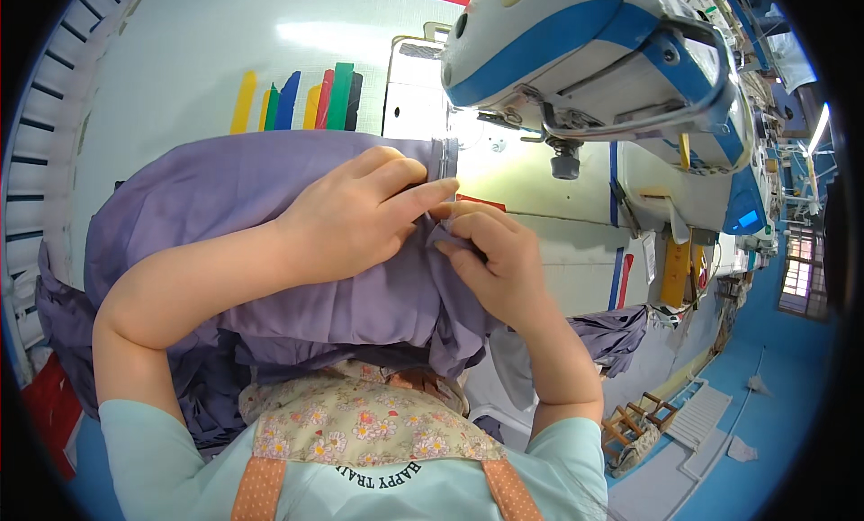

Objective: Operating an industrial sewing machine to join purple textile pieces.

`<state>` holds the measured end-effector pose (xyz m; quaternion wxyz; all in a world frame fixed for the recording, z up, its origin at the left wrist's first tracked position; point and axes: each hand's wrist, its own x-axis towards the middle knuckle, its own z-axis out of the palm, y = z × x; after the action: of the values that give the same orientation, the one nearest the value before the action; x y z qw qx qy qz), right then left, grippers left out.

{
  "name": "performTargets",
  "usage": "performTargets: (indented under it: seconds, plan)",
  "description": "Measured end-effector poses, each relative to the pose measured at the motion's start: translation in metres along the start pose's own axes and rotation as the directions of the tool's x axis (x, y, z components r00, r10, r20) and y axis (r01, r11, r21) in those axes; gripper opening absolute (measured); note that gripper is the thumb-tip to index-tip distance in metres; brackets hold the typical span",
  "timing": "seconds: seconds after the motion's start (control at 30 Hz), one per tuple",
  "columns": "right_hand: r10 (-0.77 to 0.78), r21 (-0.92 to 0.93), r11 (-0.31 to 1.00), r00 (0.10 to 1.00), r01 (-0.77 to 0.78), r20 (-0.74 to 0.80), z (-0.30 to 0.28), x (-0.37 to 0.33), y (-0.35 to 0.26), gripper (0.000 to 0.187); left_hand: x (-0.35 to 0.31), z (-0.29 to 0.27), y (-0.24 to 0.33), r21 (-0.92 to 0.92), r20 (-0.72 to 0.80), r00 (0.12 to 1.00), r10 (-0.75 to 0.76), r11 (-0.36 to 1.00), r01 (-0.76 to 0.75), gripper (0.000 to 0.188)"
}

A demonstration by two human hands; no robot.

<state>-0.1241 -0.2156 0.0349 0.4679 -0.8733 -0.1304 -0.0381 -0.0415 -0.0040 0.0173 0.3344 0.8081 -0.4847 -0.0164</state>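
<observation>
Purple fabric (198, 184) is spread over the sewing table and hangs down over its front edge towards my lap. My left hand (355, 215) lies on it, fingers bent and index finger stretched along the fabric's right edge, pinching the cloth there. Close beside it, my right hand (499, 256) grips a bunched edge of the same fabric between thumb and curled fingers. The fingertips of both hands nearly meet. Just beyond them, a narrow greyish strip (443, 157) runs along the fabric edge towards the white and blue sewing machine (558, 53).
Coloured strips (340, 96) lie on the table (180, 62) behind the fabric, with a blue strip (615, 278) and a red one at the right. A yellow block-like piece (675, 273) stands at the table's right end. Wooden stool legs (634, 422) show on the floor.
</observation>
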Motion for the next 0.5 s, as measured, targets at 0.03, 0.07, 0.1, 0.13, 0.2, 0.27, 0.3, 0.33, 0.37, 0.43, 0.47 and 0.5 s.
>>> performTargets:
  seconds: [0.03,0.07,0.1,0.13,0.2,0.27,0.3,0.33,0.37,0.43,0.47,0.5]
  plan:
    - [0.013,0.028,0.999,1.0,-0.014,0.013,0.0,0.0,0.0,0.017,0.0,0.0,0.0,0.03,-0.005,1.0,0.013,0.999,-0.013,0.052]
    - [0.026,0.057,0.998,0.999,-0.027,0.028,0.001,0.001,0.0,0.018,0.0,0.0,-0.001,0.06,-0.011,1.0,0.025,0.998,-0.025,0.054]
    - [-0.023,0.011,1.0,1.0,0.023,-0.017,0.001,0.002,0.006,0.019,0.0,0.0,-0.002,0.058,-0.012,1.0,0.022,0.998,-0.021,0.054]
    - [-0.021,0.011,1.0,1.0,0.021,-0.02,-0.005,0.005,0.007,0.019,0.003,0.0,-0.002,0.078,-0.033,0.997,0.064,0.995,-0.061,0.053]
    - [0.204,-0.074,0.975,0.976,-0.209,-0.076,-0.018,0.01,0.008,0.019,0.008,0.0,-0.001,0.1,-0.053,0.993,0.107,0.99,-0.101,0.052]
    - [0.25,-0.086,0.962,0.963,-0.259,-0.1,-0.022,0.025,0.014,0.016,0.01,-0.001,0.0,0.184,-0.066,0.987,0.145,0.974,-0.131,0.051]
    - [0.307,-0.061,0.948,0.947,-0.314,-0.098,-0.025,0.032,0.016,0.015,0.01,0.0,-0.002,0.182,-0.068,0.987,0.146,0.975,-0.132,0.051]
    - [0.361,-0.035,0.93,0.928,-0.365,-0.092,-0.026,0.038,0.018,0.014,0.009,0.0,-0.007,0.184,-0.011,0.986,0.166,0.97,-0.161,0.051]
    - [0.36,-0.055,0.93,0.93,-0.364,-0.076,-0.027,0.042,0.018,0.016,0.009,-0.001,-0.01,0.185,0.046,0.981,0.186,0.964,-0.192,0.051]
    - [0.404,-0.065,0.912,0.914,-0.405,-0.023,-0.029,0.054,0.021,0.015,0.01,-0.002,-0.014,0.145,0.053,0.98,0.192,0.969,-0.198,0.052]
    - [0.45,-0.075,0.892,0.893,-0.447,0.028,-0.029,0.058,0.021,0.015,0.011,-0.003,-0.015,0.103,0.062,0.978,0.2,0.973,-0.205,0.053]
    - [0.448,-0.076,0.892,0.893,-0.445,0.029,-0.029,0.061,0.019,0.015,0.011,-0.004,-0.016,0.104,0.059,0.978,0.198,0.973,-0.204,0.053]
